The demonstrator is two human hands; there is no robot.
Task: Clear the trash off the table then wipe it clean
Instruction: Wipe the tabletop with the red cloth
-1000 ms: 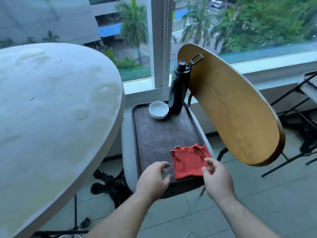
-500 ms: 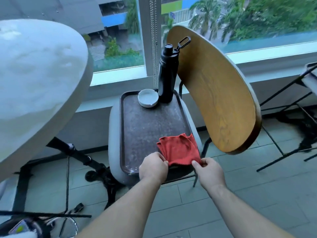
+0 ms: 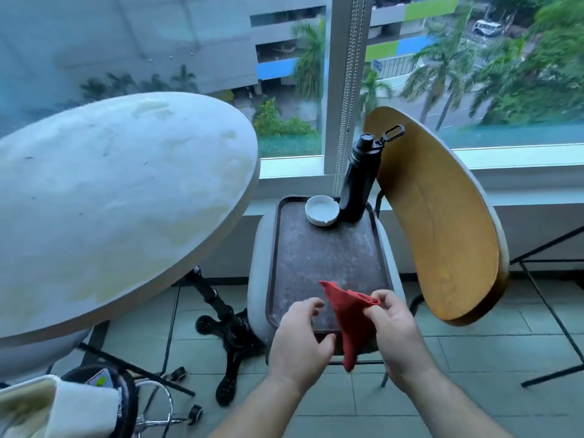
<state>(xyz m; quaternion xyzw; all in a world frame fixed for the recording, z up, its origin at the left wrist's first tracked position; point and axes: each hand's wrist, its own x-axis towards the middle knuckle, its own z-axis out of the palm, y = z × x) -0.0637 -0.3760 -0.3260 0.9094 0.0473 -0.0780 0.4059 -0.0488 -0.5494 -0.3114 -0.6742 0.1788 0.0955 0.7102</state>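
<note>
A red cloth (image 3: 347, 317) hangs crumpled above the near edge of a dark tray (image 3: 328, 257) that lies on a chair seat. My right hand (image 3: 395, 330) pinches the cloth's upper right part and holds it off the tray. My left hand (image 3: 300, 336) hovers just left of the cloth with fingers loosely curled, holding nothing. The round white table (image 3: 110, 200) fills the left side, its top stained and dotted with small dark specks.
A white ashtray (image 3: 321, 210) and a black bottle (image 3: 360, 181) stand at the tray's far end. The chair's wooden back (image 3: 442, 222) curves up on the right. The table's black base (image 3: 227, 324) stands on the tiled floor; a window runs behind.
The red cloth lay flat on the tray; my right hand has lifted it. My left hand has let go of its corner. The view swung up toward the table.
</note>
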